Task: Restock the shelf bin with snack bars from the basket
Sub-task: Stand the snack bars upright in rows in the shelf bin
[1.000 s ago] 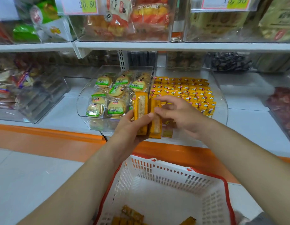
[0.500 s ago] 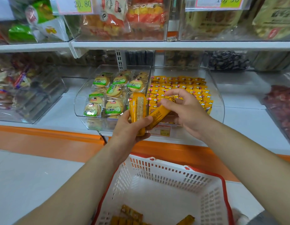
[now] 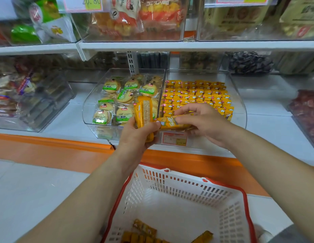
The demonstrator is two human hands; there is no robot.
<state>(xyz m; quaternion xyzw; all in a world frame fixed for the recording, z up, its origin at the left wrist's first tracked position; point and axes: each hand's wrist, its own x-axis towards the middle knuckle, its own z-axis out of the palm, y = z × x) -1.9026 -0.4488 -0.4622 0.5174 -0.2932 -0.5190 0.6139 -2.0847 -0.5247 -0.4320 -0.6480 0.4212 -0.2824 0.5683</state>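
Lay each bar flat in the clear shelf bin [image 3: 237, 109], lined up with the yellow rows on the far right. The white basket [image 3: 179, 193] sits near you with a few bars left. Your left hand [image 3: 136, 135] grips upright bars [image 3: 144, 111]; your right hand [image 3: 203, 123] pinches one shiny orange-yellow bar [image 3: 167, 122] sideways.

The left hand [image 3: 136, 135] gripped upright snack bars [image 3: 144, 113], while the right hand [image 3: 203, 123], just beside it, pinched one bar [image 3: 172, 122] lying sideways. Beyond the right hand stood the clear shelf bin [image 3: 238, 109] (rows of yellow bars inside). Below both hands sat the white basket [image 3: 179, 186], a few bars at its bottom.
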